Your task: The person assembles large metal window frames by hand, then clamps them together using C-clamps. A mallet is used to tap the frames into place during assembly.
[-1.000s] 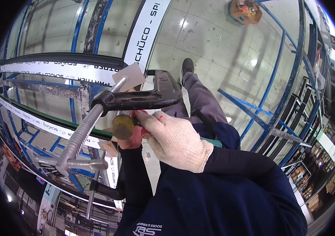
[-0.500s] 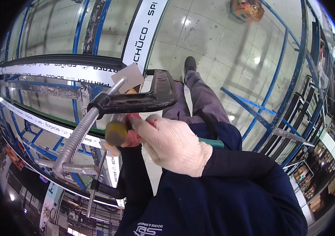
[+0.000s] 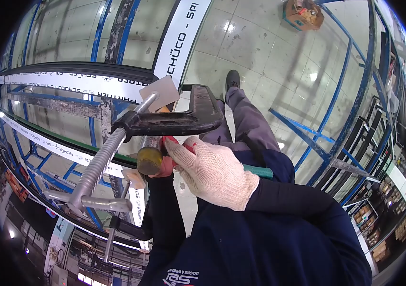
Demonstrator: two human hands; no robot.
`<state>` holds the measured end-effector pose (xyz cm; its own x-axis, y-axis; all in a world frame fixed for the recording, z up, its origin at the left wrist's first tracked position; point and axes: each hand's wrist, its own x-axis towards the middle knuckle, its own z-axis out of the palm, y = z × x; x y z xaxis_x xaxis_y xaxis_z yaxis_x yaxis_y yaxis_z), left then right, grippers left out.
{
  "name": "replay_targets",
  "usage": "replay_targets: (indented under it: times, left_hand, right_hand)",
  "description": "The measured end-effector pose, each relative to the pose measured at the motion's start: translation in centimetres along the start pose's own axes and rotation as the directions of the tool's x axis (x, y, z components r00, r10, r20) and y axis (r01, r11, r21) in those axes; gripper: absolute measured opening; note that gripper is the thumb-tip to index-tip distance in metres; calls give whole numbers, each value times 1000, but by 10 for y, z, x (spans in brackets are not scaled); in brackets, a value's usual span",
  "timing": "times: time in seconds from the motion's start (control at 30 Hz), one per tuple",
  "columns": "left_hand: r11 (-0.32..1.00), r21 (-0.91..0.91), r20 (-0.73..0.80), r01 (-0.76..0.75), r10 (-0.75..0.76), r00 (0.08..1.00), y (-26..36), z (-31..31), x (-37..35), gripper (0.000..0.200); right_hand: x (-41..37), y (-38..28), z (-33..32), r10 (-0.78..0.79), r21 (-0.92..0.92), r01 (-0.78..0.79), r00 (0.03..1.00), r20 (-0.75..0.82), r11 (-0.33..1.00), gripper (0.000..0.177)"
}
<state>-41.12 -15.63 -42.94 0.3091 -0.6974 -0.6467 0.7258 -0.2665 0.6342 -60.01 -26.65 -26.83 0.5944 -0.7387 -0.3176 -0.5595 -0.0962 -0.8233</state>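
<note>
Shifted slightly: round, yellow-rimmed hammer head (image 3: 149, 161).

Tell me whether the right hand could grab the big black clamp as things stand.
Probably not straight away: the black clamp is close by, but the right hand looks closed around the hammer, which it would likely have to put down first.

A frame (image 3: 65, 82) lies left of the clamp (image 3: 174, 123), a rack (image 3: 334, 156) well right, a box (image 3: 303, 15) on the floor (image 3: 265, 57) ahead to its right, the mallet (image 3: 149, 161) partly beneath it.
</note>
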Motion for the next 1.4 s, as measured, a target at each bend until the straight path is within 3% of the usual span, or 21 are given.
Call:
replay_targets:
  times: [0.47,0.67,0.73,0.8,0.9,1.03,1.1,1.17,1.3,1.33,1.4]
  left_hand:
    - [1000,28,21,11,-12,1000,-1,0,-5,82]
    - [997,73,96,33,-40,995,-1,7,-6,83]
    - [999,15,99,39,-40,994,-2,6,-6,72]
    - [1000,7,-26,21,-21,999,-4,11,-4,61]
    - [993,-45,-50,109,-111,992,0,4,1,48]
    - [996,-33,-117,87,-90,989,2,14,-2,43]
    - [997,-73,-83,14,-20,996,-5,10,-2,43]
    - [997,-58,-1,49,-49,999,-2,3,2,44]
    - [995,97,11,-27,27,1000,12,35,-3,46]
    - [998,-59,-42,2,-4,999,10,37,-8,52]
    - [990,-73,203,120,-103,974,22,52,-16,59]
  right_hand:
    - [-1,1,-2,-5,34,6,1000,-28,999,57]
    - [-1,-1,-9,40,26,-40,999,1,999,56]
    - [0,-1,-12,59,12,-59,998,28,998,55]
    - [0,-1,-14,44,24,-44,999,14,999,54]
    - [-1,0,-11,53,30,-53,999,5,998,55]
    - [-2,0,-9,44,46,-43,999,-22,998,58]
    - [-6,-3,-11,11,42,-9,999,-48,999,56]
    - [-6,-4,-10,26,43,-23,997,-67,999,53]
    - [-3,1,-6,94,65,-86,988,-122,994,46]
    - [-7,1,-5,103,81,-92,985,-137,992,44]
    - [-17,11,-11,50,124,-32,989,-143,992,44]
